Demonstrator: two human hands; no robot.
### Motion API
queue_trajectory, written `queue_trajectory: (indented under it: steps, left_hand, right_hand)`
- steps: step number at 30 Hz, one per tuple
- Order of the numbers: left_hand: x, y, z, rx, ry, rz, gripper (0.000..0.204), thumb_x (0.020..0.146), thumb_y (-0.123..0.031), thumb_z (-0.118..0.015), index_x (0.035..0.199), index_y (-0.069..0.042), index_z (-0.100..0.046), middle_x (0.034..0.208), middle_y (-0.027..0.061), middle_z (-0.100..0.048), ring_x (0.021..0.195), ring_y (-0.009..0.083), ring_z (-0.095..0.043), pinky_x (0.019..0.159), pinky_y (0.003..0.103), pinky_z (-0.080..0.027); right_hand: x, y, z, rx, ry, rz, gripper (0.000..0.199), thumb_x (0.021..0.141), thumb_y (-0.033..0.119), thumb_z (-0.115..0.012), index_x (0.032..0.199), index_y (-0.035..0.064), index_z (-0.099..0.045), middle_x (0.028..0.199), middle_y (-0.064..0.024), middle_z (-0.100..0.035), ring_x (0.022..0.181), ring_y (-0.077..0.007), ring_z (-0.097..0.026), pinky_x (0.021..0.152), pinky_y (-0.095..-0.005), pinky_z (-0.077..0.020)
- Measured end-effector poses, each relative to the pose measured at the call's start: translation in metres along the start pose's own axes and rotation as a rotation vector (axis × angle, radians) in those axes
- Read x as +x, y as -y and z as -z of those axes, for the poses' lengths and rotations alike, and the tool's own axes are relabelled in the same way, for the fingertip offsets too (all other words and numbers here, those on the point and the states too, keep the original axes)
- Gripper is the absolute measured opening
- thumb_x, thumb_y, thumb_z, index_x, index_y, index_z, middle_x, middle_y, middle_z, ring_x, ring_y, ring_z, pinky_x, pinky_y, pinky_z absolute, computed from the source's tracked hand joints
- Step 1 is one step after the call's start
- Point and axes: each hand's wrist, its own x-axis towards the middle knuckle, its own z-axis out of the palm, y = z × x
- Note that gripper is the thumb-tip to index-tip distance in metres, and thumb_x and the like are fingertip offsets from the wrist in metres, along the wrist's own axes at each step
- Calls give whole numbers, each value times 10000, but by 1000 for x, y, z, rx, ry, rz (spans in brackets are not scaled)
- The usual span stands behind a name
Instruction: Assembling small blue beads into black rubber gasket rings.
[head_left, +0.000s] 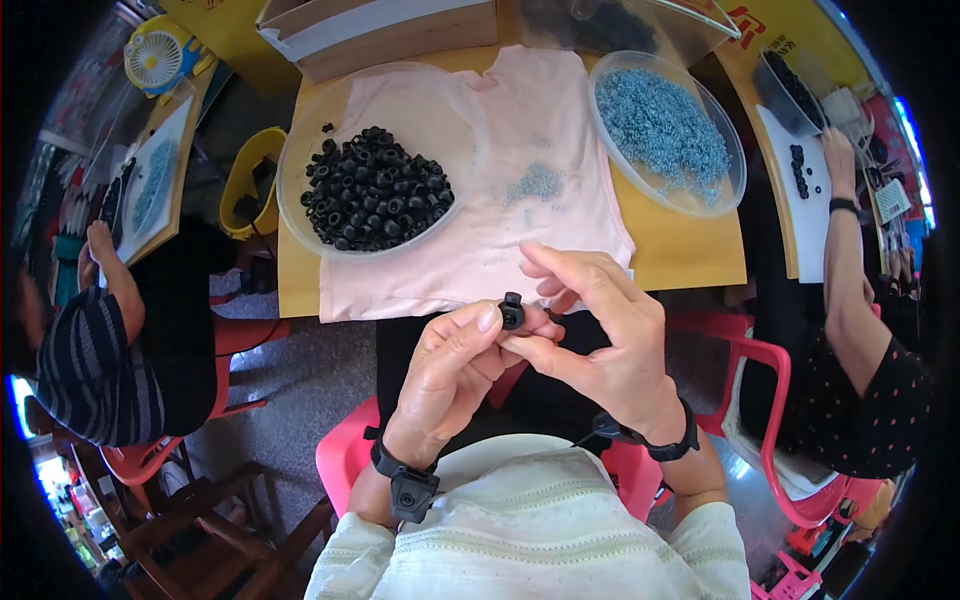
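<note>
Between the thumb and fingers of my left hand (445, 365) is a small black cord lock (512, 312), its button end pointing up and a round hole in its side. My right hand (622, 335) is close beside it on the right, fingers apart and index finger stretched out. Its thumb tip lies by my left fingertips; whether they touch I cannot tell. Beyond my hands a pink shirt-shaped cloth (590, 215) covers part of the table. On it rests a clear tub (455, 105) with a heap of black barrel-shaped parts (378, 195).
At the right stands a clear round tub (738, 175) of tiny blue-grey pieces (660, 130); more pieces (537, 183) lie scattered on the cloth. A cardboard box (385, 40) stands at the back. Co-workers sit at side tables left and right, one bare arm (848, 260) reaching forward.
</note>
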Motion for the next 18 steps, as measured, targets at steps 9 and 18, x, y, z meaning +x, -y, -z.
queue_trajectory:
  steps: [9,18]
  left_hand:
    - [9,-8,5,25,-41,-44,359,997,-244,-521,1159,64,-611,1116,158,-654,1066,241,-629,989,388,-473]
    - [17,-34,17,1090,-263,-552,173,880,-22,-644,1042,3,-700,989,124,-687,888,194,-662,760,283,-525]
  right_hand:
    - [26,2,7,-204,100,186,380,664,36,-803,1024,37,-682,952,-86,-677,800,-219,-636,690,-309,-536]
    - [179,-17,64,-462,-417,142,318,831,268,-758,1043,34,-718,826,-78,-705,758,-125,-647,664,-266,-502]
